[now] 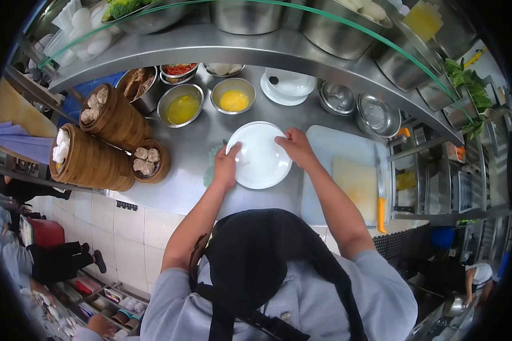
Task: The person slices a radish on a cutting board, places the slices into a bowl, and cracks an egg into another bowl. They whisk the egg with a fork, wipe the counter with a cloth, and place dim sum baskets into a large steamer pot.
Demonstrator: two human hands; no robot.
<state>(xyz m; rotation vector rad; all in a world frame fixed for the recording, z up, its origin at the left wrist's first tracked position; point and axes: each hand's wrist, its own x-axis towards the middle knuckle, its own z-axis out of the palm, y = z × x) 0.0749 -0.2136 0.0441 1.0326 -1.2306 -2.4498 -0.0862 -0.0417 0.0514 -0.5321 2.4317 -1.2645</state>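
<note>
A round white plate (260,159) is held between my two hands over the steel counter. My left hand (225,165) grips its left rim, thumb on top. On the upper right rim my right hand (294,146) has its thumb, with the other fingers partly hidden. Partly behind my left hand lies a crumpled greenish cloth (209,169). Beyond the plate stand a steel bowl of beaten egg (233,101) and another bowl of yellow liquid (182,109). White dishes (288,91) are stacked further right.
Bamboo steamers (94,162) with dumplings stand at the left. On the right, a white cutting board (318,176) carries a yellow-handled knife (380,193). Steel bowls (379,115) sit behind it. A glass-edged steel shelf (250,48) overhangs the back. Other people are at the lower edges.
</note>
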